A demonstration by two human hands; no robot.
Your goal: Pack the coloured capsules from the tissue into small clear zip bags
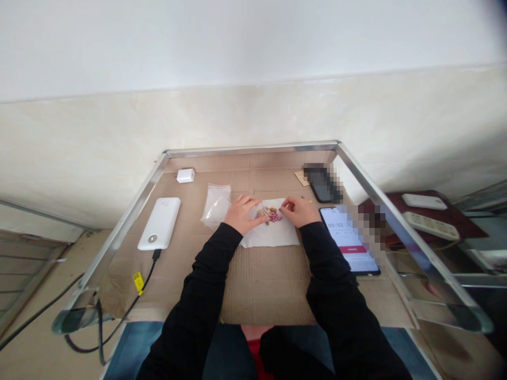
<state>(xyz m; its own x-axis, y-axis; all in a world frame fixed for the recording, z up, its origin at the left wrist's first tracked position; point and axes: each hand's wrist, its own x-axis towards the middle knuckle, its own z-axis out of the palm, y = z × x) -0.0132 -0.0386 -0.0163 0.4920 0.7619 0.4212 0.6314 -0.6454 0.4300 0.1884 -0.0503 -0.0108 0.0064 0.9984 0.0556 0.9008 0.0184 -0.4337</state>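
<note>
A: Where are the hands?

B: Near the middle of the frame, on a white paper sheet. The left hand is on the left of it, the right hand on the right, with black sleeves running back toward the bottom of the frame.

A: What's between them?

B: A small heap of pink and yellow pieces, lying on the upper part of the sheet. They're too small to tell whether they're beads or pills.

A: Is either grip clamped on them?

B: I can't tell. The left fingers stretch toward the heap and the right fingers curl in just beside it, but neither grip shows clearly apart or closed on a piece.

A: What else is on the bench?

B: It's covered in brown cardboard inside a metal frame. A clear plastic bag lies just left of the sheet, and further left is a white power bank with a black cable. A white plug charger sits near the top edge. On the right, a phone lies lit, partly pixelated, and a dark phone lies above it.
</note>
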